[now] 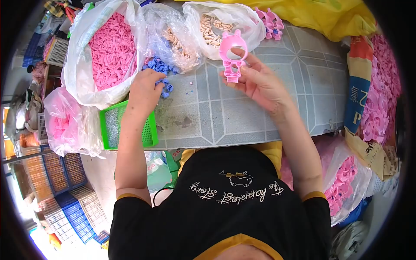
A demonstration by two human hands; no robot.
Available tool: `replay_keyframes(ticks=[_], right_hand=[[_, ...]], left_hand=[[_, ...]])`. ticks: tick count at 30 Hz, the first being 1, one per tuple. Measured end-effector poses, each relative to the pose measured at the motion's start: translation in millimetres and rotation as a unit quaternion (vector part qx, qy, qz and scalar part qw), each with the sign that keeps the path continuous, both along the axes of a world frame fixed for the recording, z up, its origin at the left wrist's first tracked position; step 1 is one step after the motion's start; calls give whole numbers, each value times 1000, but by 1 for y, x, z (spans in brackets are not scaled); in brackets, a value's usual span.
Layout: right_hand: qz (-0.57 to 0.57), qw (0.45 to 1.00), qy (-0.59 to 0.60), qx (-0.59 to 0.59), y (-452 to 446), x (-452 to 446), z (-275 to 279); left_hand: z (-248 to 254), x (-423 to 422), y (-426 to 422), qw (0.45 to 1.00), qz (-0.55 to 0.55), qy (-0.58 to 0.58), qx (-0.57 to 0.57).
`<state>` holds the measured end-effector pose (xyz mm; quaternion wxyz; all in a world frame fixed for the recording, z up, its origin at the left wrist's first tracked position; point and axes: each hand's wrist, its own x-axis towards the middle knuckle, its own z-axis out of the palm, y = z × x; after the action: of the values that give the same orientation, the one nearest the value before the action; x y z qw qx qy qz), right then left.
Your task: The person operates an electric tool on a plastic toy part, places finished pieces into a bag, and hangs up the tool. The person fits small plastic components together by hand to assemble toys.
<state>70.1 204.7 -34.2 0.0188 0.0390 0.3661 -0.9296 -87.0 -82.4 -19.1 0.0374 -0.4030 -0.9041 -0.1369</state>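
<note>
My right hand (260, 80) grips a pink plastic figure-shaped frame (232, 74) between thumb and fingers, above the table. The frame has a round open ring with two small ears on top and a narrower body below. My left hand (145, 91) reaches into a small heap of blue plastic pieces (158, 65), with its fingers curled at a blue piece (165, 89). The exact grip of the left fingertips is partly hidden. Below my left forearm stands a green plastic basket (149, 130), partly covered by the arm, with small shiny bits inside.
A white bag of pink pieces (113, 52) stands at the left. Bags of beige pieces (210, 32) lie at the back, near finished-looking pink frames (271, 24). A large sack (359, 82) of pink parts borders the tiled table (303, 86) at right.
</note>
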Motion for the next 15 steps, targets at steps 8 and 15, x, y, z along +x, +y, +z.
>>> replay_keyframes(ticks=[8,15], right_hand=[[8,999,-5,-48,0,-2,-22],[1,999,10,-44,0,-8,-25]], left_hand=[[1,8,21,994,15,-27,101],[31,69,96,927,-80,-230,285]])
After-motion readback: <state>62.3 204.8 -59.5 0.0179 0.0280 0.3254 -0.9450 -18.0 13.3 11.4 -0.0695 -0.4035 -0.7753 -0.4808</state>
